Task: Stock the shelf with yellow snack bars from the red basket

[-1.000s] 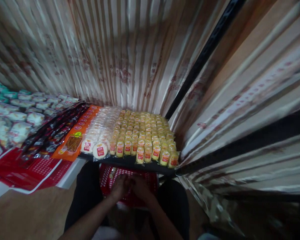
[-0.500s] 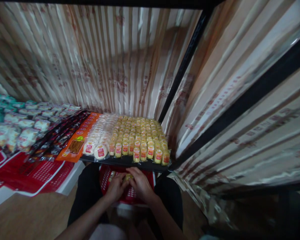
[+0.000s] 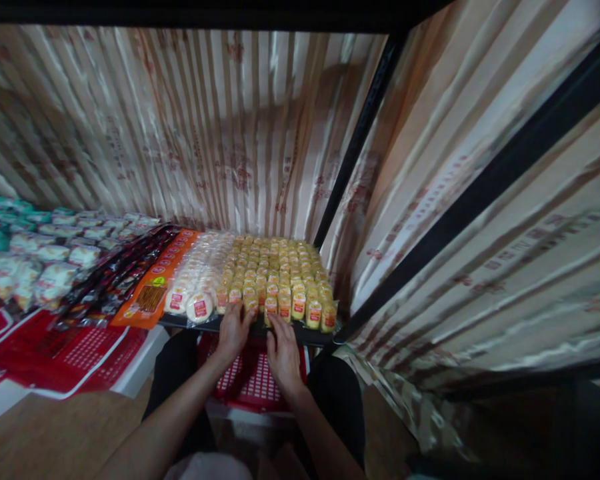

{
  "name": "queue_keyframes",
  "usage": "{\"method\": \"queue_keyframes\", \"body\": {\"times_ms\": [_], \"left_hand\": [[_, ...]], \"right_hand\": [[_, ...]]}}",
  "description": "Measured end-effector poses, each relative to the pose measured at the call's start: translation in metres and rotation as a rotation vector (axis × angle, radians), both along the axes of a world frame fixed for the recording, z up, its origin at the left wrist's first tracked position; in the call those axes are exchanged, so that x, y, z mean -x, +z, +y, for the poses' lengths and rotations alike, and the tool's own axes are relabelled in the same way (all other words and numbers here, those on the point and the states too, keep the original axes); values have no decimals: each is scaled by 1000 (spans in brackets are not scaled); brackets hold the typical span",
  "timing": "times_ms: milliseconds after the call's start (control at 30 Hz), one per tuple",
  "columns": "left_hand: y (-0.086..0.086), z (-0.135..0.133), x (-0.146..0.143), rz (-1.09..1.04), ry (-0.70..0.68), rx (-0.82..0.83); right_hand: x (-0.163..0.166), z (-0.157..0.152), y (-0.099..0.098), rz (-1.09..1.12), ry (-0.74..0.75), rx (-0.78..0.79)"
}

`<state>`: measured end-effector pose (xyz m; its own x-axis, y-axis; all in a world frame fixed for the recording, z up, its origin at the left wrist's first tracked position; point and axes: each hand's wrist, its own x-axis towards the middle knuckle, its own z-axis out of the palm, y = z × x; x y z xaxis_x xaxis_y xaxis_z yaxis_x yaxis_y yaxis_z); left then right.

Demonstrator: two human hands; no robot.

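Observation:
Small yellow cakes in clear wrappers with red labels (image 3: 299, 303) stand in close rows on a black shelf (image 3: 207, 325). My left hand (image 3: 234, 331) reaches to the front row, its thumb and fingers closed about a yellow cake (image 3: 251, 305); the grip is partly hidden. Beside it, my right hand (image 3: 284, 357) has its fingers stretched forward, the tips against the front cakes. Under both hands lies a red bag with a white grid pattern (image 3: 260, 387), between my knees.
Left of the cakes are round white wrapped cakes (image 3: 200, 307), an orange snack packet (image 3: 153, 293), dark packets (image 3: 115, 273) and white-and-green packs (image 3: 55, 280). More red bags (image 3: 70, 353) lie at lower left. Black frame bars (image 3: 360, 133) and striped sheeting (image 3: 260, 120) enclose the back and right.
Both hands have moved forward from above the red bag, where they held yellow cakes close together, to the shelf's front row. They are farther apart, and the bag's grid shows more.

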<state>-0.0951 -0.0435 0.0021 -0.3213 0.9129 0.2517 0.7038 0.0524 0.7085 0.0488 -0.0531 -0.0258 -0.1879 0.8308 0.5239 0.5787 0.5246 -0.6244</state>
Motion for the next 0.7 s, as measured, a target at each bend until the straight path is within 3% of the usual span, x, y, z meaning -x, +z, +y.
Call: {"method": "queue_keyframes", "body": {"times_ms": [367,700], "left_hand": [[2,15,-18,67,96,194],[-20,15,-16,80,50,-16]], "right_hand": [[-2,13,-22,-88,-51,-65],[-4,18,-32,-140,-69,-136]]}}
